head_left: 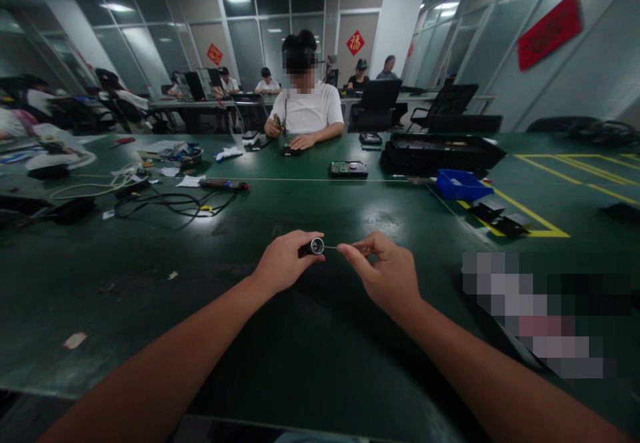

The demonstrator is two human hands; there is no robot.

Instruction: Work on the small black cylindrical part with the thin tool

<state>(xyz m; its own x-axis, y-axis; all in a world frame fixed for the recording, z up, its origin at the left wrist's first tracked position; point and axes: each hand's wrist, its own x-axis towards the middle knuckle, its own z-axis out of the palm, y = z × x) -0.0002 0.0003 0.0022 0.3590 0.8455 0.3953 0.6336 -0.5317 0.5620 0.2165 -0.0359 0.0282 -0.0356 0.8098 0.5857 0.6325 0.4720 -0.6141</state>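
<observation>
My left hand (284, 262) is closed around a short black tube, like a flashlight body (316, 246), whose round silver-rimmed end faces me. In my right hand (393, 271) a screwdriver (330, 248) is pinched, its thin metal shaft pointing left. The shaft's tip meets the side of the tube's rim or lies just in front of it; I cannot tell which. Fingers cover most of the screwdriver's brownish handle. Both hands are held above the green table (320, 350), near its middle.
Across the table a person (307, 113) works on a small dark part. Hard drives (349, 168), a black tray (443, 153) and a blue bin (463, 184) lie ahead. Cables (175, 204) and an electric screwdriver (223, 184) are at left. A blurred-out object (540, 323) sits at right.
</observation>
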